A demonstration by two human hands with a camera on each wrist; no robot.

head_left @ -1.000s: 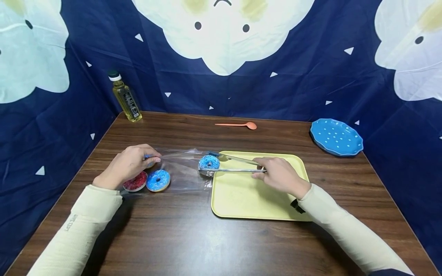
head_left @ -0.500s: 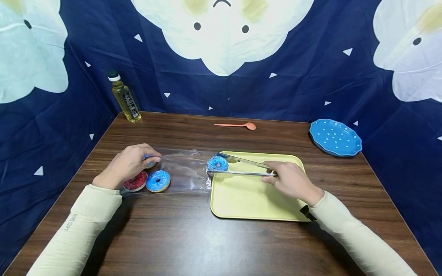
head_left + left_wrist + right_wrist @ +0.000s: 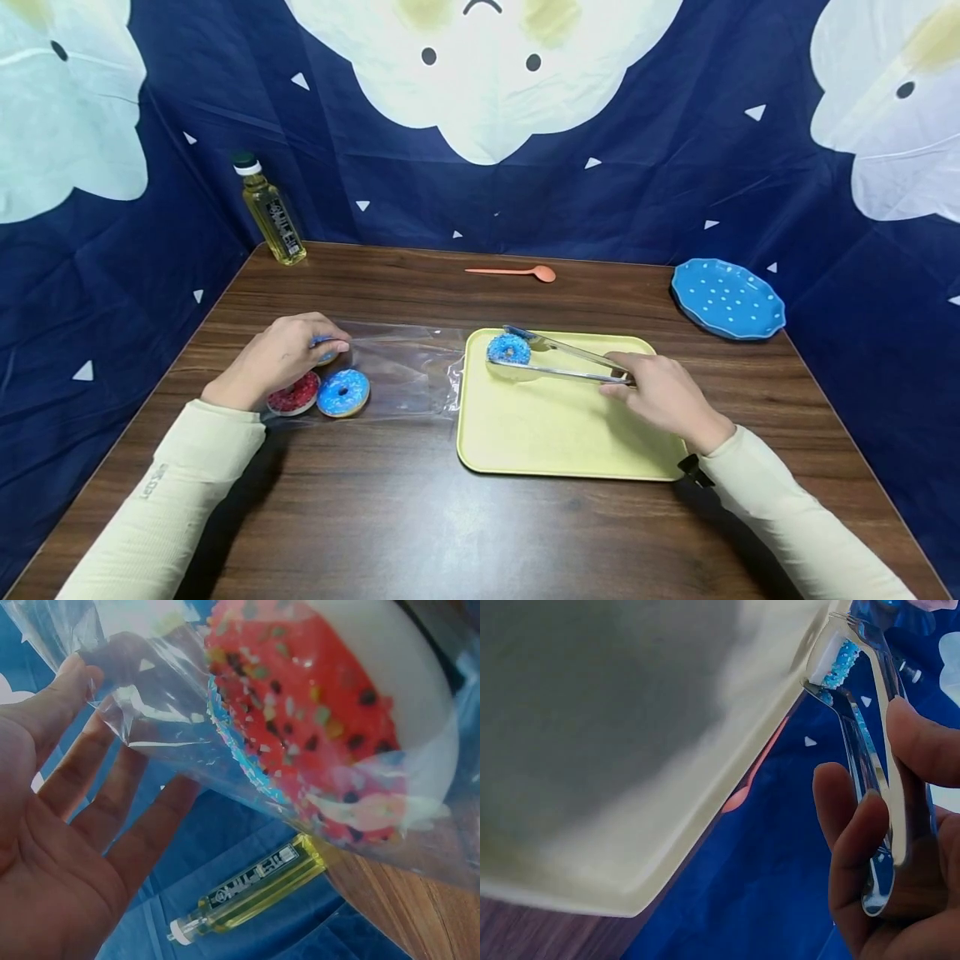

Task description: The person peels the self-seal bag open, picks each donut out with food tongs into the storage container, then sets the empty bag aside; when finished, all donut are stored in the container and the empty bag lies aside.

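Observation:
My left hand pinches the upper edge of a clear plastic bag lying flat on the table. Inside the bag's left part are a red sprinkled donut, a blue donut and another blue one mostly covered by the fingers. In the left wrist view the red donut shows large through the film. My right hand grips metal tongs, whose ends clasp a blue sprinkled donut over the upper left of the yellow tray.
The bag's open end meets the tray's left edge. An orange spoon lies behind the tray. At the back left corner stands an oil bottle; a blue polka-dot plate is at the back right. A navy cloth backdrop encloses the table.
The tongs have drawn the blue donut rightward, out of the bag's mouth and over the tray. The left hand has stayed in place on the bag.

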